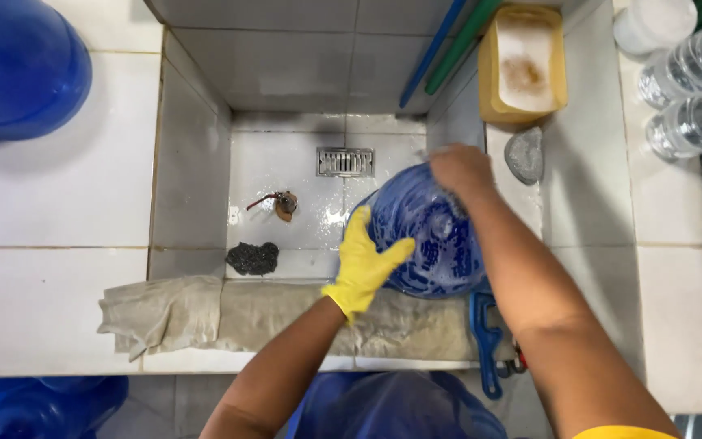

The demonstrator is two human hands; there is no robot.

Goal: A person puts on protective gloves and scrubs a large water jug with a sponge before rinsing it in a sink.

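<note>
The left hand (365, 264), in a yellow glove, lies flat and spread on the soapy blue jug (428, 232). The right hand (461, 171) presses on the jug's far side, fingers curled; its grip I cannot tell.

Big blue container (18, 69) cut off at the top-left edge, blue shapes (38, 406) cropped along the bottom, clear plastic bottles (692, 89) cut by the right edge, right hand (461, 171) blurred, fingers unclear.

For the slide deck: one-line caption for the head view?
Yellow-gloved left hand steadies a soapy blue water jug in a white tiled sink while the bare right hand presses on its top.
</note>
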